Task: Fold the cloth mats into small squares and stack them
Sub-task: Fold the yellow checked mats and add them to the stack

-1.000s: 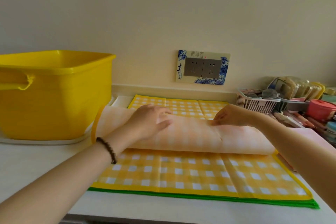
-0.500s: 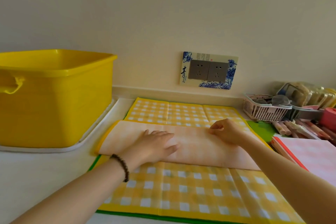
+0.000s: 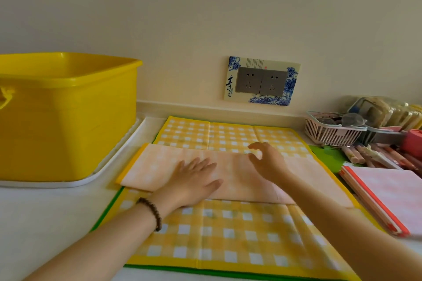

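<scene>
A person's left hand lies palm-down on a folded band of pale, faintly checked cloth, its fingers straight and slightly spread, pressing the band flat; a dark bead bracelet circles the wrist, and the forearm reaches in from the lower left. The right hand is raised over the band's far edge near its middle, wrist bent, fingers loosely curled with a gap between thumb and forefinger and nothing held; motion blur hides whether it touches the cloth; its forearm crosses in from the lower right. The band, edged in yellow at its left end, lies across a yellow-and-white checked mat spread on the white desk; whether the two are one piece cannot be told; a green mat shows from under the checked one. To the right sits a stack of folded mats, pink on top with red-orange edges. At left a yellow tub stands on a white tray. On the wall, a socket plate framed in blue flowers carries the large character 青; the smaller writing beside it is too small to read. A white basket stands at the far right.
</scene>
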The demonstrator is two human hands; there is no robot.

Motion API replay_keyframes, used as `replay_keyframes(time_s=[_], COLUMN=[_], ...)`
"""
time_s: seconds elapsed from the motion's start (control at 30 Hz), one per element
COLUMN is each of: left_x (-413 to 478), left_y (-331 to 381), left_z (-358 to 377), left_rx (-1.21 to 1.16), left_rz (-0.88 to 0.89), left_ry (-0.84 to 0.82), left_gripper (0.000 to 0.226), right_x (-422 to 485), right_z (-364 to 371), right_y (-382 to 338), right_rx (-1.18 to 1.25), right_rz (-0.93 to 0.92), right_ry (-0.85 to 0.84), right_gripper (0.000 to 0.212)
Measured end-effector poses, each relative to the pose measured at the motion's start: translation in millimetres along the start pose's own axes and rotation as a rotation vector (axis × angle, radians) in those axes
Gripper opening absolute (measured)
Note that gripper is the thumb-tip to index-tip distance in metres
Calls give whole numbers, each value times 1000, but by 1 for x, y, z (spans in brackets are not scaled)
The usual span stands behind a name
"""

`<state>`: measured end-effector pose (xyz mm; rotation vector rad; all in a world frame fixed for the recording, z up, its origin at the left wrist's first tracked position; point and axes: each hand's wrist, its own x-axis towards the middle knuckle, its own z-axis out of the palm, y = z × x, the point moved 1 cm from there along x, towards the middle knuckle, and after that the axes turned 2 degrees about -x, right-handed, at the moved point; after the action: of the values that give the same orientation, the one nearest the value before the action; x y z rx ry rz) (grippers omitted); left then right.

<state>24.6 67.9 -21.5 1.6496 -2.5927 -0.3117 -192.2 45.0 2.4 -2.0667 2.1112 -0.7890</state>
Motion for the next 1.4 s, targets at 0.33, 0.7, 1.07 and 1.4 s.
replay_keyframes(time_s=[0.33, 0.7, 1.07, 1.4], left_x=[-1, -4, -2, -2], left_y=[-1, 0, 0, 2], left_z=[2, -1, 0, -2], left_rx=[24, -7, -6, -8], left_rz=[18, 30, 20, 15], left_ry=[17, -9, -18, -38], left_gripper=[59, 128, 135, 134], right_x=[-48, -56, -64, -73], right_z=[38, 2, -39, -17], right_y=[-55, 8, 91, 19], right_rx=[-151, -272, -335, -235], right_rz=[-59, 64, 237, 1], right_ry=[-153, -220, -238, -245], right_gripper=[41, 54, 59, 57])
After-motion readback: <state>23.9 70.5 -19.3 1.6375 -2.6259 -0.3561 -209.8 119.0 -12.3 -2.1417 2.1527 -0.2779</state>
